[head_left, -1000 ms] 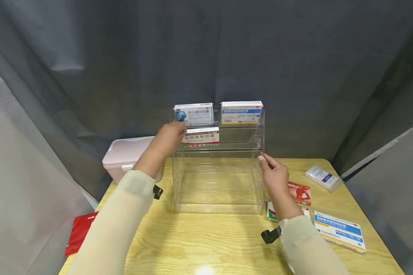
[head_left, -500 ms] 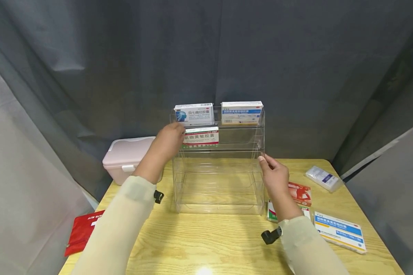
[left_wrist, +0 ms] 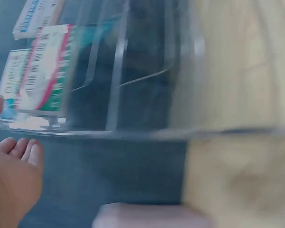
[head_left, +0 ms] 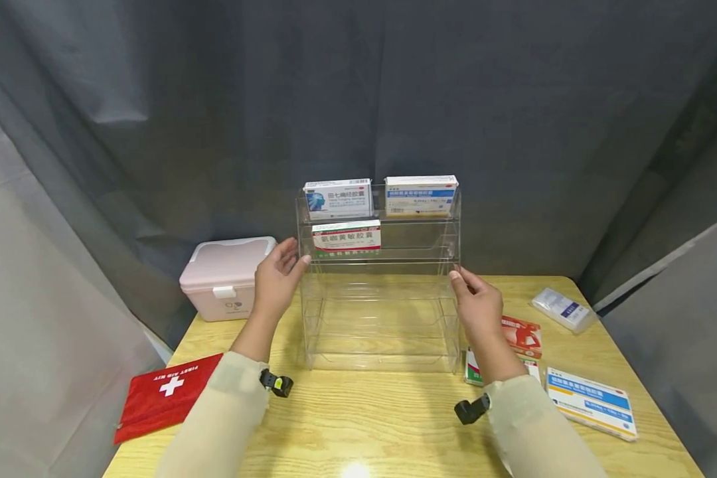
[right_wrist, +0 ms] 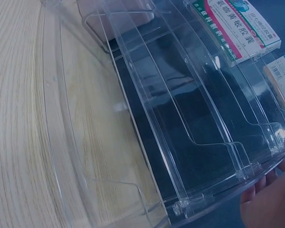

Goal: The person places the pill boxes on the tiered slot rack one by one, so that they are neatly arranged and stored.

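Note:
A clear acrylic tiered display rack [head_left: 382, 364] stands upright on the table. My right hand [head_left: 479, 307] grips its right side edge, thumb in front and fingers behind, as the right wrist view also shows. Beside the rack's left edge is my left hand [head_left: 277, 279], thumb and fingers spread apart on either side of that edge, holding nothing. A white, red and green medicine box [head_left: 346, 238] sits at the left of the second tier. On the top tier stand a white medicine box with a blue head picture [head_left: 338, 200] and a blue-striped medicine box [head_left: 421, 197].
Behind my left arm sits a pink lidded box [head_left: 227, 279], with a red first aid kit pouch [head_left: 167, 398] at the table's left edge. On the right lie a red box [head_left: 521, 336], a green-and-white box [head_left: 473, 369], a larger blue-and-white box [head_left: 591, 402] and a clear packet [head_left: 564, 310].
My left hand has let go of the white, red and green medicine box and moved down and left to the rack's side. My right hand stays at the right edge.

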`<control>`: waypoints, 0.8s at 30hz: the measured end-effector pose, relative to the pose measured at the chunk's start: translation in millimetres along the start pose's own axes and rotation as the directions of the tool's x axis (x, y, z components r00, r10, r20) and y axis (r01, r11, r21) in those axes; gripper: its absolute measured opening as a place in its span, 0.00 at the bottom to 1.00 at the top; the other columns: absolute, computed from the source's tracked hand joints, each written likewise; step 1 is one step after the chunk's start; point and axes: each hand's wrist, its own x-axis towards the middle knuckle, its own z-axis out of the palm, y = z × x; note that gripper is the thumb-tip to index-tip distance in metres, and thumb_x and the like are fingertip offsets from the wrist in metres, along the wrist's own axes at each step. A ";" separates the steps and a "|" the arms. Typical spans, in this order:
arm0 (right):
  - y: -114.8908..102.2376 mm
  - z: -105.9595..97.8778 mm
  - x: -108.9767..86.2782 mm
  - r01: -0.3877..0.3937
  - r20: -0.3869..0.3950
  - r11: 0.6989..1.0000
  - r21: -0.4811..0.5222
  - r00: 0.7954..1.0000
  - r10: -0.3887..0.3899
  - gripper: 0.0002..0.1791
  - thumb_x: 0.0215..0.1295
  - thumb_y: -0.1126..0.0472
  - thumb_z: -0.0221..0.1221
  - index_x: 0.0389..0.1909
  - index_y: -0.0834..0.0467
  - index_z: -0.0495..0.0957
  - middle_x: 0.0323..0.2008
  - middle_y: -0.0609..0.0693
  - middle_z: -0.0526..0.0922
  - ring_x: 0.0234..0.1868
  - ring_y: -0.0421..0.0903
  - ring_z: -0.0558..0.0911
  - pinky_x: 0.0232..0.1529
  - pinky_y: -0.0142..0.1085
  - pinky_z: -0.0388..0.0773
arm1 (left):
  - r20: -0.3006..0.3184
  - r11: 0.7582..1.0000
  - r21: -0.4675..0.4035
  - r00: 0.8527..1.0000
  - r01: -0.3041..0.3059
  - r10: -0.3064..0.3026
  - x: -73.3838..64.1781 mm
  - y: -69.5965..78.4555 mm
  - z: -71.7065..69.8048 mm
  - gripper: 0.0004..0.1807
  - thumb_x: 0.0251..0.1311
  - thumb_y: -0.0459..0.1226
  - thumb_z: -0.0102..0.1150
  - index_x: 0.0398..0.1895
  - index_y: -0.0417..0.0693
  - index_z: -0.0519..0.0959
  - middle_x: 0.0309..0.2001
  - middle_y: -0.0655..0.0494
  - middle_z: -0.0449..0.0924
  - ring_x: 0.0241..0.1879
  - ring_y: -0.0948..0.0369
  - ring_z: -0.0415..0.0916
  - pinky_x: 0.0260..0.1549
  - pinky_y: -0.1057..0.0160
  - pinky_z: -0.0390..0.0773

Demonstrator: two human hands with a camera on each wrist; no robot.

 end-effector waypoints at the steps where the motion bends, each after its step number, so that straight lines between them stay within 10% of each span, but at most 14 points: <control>1: 0.4 -0.4 0.4 -0.001 -0.002 1.000 -0.002 1.000 0.001 0.31 0.80 0.38 0.61 0.75 0.48 0.79 0.76 0.50 0.78 0.74 0.49 0.76 0.71 0.44 0.78 | 0.009 0.994 -0.100 0.999 0.042 -0.042 -2.1 -7.4 2.7 0.36 0.77 0.40 0.66 0.82 0.38 0.66 0.81 0.41 0.68 0.81 0.47 0.67 0.81 0.56 0.70; 5: 0.7 -1.1 1.1 -0.002 -0.011 1.000 -0.005 1.000 0.002 0.30 0.80 0.38 0.61 0.75 0.48 0.79 0.75 0.50 0.79 0.73 0.49 0.77 0.66 0.38 0.79 | 0.017 0.947 -0.285 0.989 0.146 -0.147 -8.2 -29.3 15.3 0.35 0.78 0.37 0.65 0.83 0.39 0.65 0.83 0.43 0.65 0.84 0.50 0.62 0.82 0.59 0.67; 24: -3.0 -8.4 2.5 0.048 0.068 0.995 -0.088 0.997 -0.042 0.34 0.82 0.37 0.58 0.79 0.51 0.74 0.75 0.55 0.79 0.71 0.52 0.77 0.67 0.41 0.80 | -0.040 0.886 -0.417 0.970 0.203 -0.241 -15.0 -39.1 32.9 0.30 0.81 0.31 0.56 0.82 0.41 0.67 0.84 0.48 0.64 0.86 0.53 0.58 0.86 0.55 0.59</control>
